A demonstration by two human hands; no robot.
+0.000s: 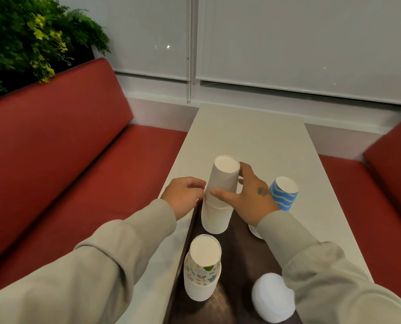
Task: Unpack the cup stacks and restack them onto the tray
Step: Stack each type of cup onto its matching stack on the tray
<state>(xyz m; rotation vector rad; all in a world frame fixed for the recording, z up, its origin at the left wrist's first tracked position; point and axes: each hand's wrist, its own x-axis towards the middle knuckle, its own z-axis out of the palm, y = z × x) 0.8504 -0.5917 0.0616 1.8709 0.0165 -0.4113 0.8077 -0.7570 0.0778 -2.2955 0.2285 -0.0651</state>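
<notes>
The tall white cup stack (218, 197) is standing upside down at the far end of the dark tray (236, 260), close to its left edge, with bare white table (253, 136) lying open beyond. No writing is showing on it. The right hand (246, 195) is wrapping the top cup, thumb in front, fingers spread behind. The left hand (183, 195) is curling loosely, fingertips seemingly touching the stack's side. The patterned stack (201, 267) is sitting nearer, the blue striped stack (283, 192) to the right.
</notes>
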